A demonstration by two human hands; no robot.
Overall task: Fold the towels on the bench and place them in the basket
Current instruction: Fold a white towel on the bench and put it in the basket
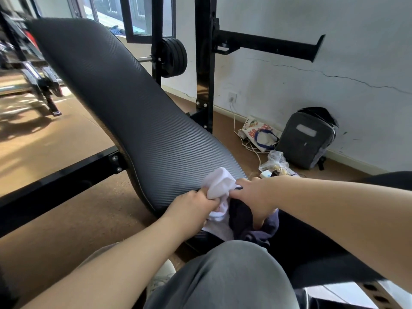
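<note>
White towel [219, 186], dark towel [242, 219] — bunched, edges hidden.

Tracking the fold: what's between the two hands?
Head view: a bunched white towel, pinched by the left hand; right hand grips a dark towel.

Bench pad [124, 103] lies bare ahead; rack upright [204, 63] flanks its right.

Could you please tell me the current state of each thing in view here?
white towel: crumpled, unfolded, gripped by left hand.
dark towel: bunched, unfolded, gripped by right hand.
bench: towels heaped at its near end.
backpack: upright against wall.
tote bag: slumped on floor.
</note>
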